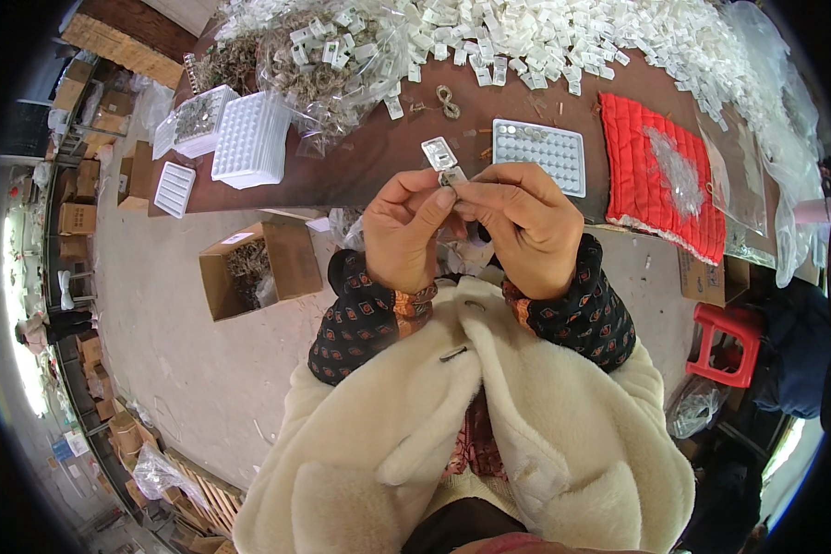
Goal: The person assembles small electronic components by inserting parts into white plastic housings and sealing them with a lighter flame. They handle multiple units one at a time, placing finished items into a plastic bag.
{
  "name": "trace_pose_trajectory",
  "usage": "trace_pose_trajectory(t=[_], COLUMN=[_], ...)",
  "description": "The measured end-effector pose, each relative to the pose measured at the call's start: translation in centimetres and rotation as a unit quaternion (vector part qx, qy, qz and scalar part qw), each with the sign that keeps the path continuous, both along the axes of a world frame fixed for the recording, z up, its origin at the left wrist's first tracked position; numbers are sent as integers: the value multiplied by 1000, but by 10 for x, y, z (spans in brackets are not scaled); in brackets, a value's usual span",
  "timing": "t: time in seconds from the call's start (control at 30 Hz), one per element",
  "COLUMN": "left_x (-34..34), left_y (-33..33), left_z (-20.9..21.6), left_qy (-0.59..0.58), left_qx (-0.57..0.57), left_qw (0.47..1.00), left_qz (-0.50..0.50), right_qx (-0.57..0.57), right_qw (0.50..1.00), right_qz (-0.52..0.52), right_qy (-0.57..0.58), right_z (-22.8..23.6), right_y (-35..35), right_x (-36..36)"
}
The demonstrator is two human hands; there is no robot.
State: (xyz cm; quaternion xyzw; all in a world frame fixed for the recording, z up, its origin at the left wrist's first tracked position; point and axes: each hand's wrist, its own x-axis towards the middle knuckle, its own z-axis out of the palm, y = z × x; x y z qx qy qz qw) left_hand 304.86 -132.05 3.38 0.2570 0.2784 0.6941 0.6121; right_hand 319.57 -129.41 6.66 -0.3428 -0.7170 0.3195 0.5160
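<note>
Near the table's front edge, a small clear plastic case (pixel 439 154) stands upright with its lid part raised above my fingertips. My left hand (pixel 404 231) pinches its lower part between thumb and fingers. From the other side my right hand (pixel 526 226) is closed, thumb and forefinger pressed at the same lower part. Whatever lies between the fingertips there is mostly hidden. Just beyond my right hand is a white dimpled tray (pixel 549 166), with several small round silvery pieces in its far row. A small coil of cord (pixel 448 102) lies behind the case.
Clear plastic cases (pixel 526 42) are heaped along the brown table's (pixel 342 180) far side, beside a bag of tangled cords (pixel 319 69). Stacked white trays (pixel 252 138) stand left, a red quilted cloth (pixel 632 166) right. Below are a cardboard box (pixel 291 263) and red stool (pixel 728 343).
</note>
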Motion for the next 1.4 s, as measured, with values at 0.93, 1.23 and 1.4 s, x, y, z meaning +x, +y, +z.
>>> trace_pose_trajectory(t=[0.93,1.23,1.4], left_x=[-3,12,17], left_y=[1,1,-2], left_z=[3,-12,-11], left_qy=[148,106,41], left_qx=[87,143,104], left_qw=[984,973,980], left_qz=[55,145,163], right_qx=[-79,-224,-250], right_qw=[996,971,965], right_qz=[28,45,54], right_qy=[-7,75,59], right_z=[10,15,16], right_y=[-7,-10,-13], right_x=[2,-7,-7])
